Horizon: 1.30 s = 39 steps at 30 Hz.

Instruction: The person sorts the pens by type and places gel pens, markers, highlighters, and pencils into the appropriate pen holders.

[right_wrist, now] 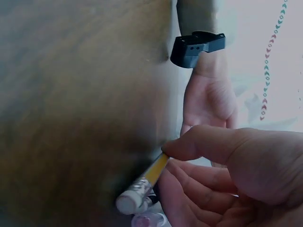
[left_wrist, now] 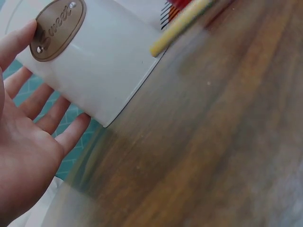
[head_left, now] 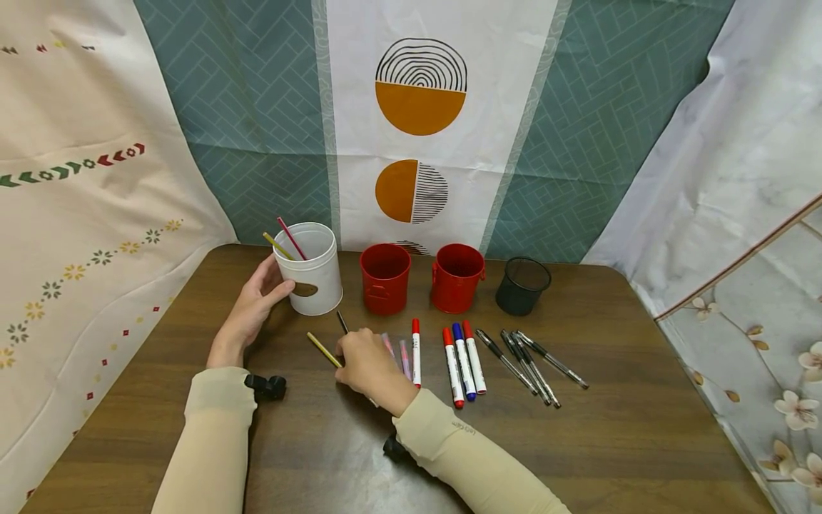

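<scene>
My left hand (head_left: 257, 296) holds the side of a white bucket (head_left: 321, 285), thumb at its brown oval label (left_wrist: 57, 29) and the other fingers behind the wall. A yellow pencil (head_left: 277, 245) and a pinkish-red pencil (head_left: 291, 238) lean inside it. Over the table, my right hand (head_left: 372, 368) pinches another yellow pencil (right_wrist: 157, 169) between thumb and fingers, its white eraser end towards me. A dark pencil (head_left: 342, 321) pokes out beyond that hand, which hides the rest of it. Two pink pens (head_left: 405, 359) lie beside the hand.
Two red buckets (head_left: 385, 285) and a black mesh cup (head_left: 521, 289) stand right of the white bucket. Before them lie several red- and blue-capped markers (head_left: 464, 360) and several clear-barrelled black pens (head_left: 533, 368). Patterned cloth (head_left: 257, 128) hangs behind the table.
</scene>
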Available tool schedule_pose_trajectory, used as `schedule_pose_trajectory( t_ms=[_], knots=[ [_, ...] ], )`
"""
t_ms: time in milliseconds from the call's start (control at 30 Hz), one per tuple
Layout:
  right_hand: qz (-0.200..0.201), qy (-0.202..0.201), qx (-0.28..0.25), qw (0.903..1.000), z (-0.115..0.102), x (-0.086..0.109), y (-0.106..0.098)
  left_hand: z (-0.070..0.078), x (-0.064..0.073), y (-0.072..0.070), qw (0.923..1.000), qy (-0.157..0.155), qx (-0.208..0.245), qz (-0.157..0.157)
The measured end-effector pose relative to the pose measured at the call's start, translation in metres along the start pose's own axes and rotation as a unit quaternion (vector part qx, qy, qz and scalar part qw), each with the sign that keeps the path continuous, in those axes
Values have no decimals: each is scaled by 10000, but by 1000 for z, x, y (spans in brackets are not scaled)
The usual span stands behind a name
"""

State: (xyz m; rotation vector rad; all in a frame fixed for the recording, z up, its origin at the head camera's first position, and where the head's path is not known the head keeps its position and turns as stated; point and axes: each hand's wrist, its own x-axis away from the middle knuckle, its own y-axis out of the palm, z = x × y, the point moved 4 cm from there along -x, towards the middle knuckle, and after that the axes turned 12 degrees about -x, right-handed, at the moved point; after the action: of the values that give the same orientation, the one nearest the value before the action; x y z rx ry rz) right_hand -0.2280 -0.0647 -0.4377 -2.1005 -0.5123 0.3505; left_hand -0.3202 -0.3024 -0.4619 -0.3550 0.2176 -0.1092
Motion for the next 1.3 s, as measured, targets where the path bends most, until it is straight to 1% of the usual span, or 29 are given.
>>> schedule_pose_trajectory(
  t_ms=[267,433,533,667,767,900,1033,1100,1200,1300],
  knots=[
    [-275,269,-519,9979,3,-4,-9,-2,0,0,10000,-27,-26,14],
    [-367,301,-1050,9933,8,-7,-13,-2,1,1,10000,-20,-16,4],
    [-362,219,-1287,9908,11,-7,-16,-3,0,1,10000,-16,-19,6],
    [-353,105,-1749,9839,13,-8,-22,-3,0,3,10000,-21,-7,15],
    [-421,130,-2316,9718,15,-7,-25,-3,0,3,10000,-30,1,17],
    [-465,101,-2748,9603,18,-7,-29,-2,0,4,10000,-9,-2,27],
    [-454,-68,-2888,9563,21,-9,-34,-1,-1,4,10000,17,-6,29],
    [-422,-152,-3025,9521,21,-10,-36,-1,-1,3,10000,13,-5,31],
    [-298,-298,-3179,9472,21,-12,-41,-1,-2,3,10000,22,43,58],
    [-122,-488,-3220,9454,20,-13,-46,-1,-1,2,9999,12,72,78]
  ],
)
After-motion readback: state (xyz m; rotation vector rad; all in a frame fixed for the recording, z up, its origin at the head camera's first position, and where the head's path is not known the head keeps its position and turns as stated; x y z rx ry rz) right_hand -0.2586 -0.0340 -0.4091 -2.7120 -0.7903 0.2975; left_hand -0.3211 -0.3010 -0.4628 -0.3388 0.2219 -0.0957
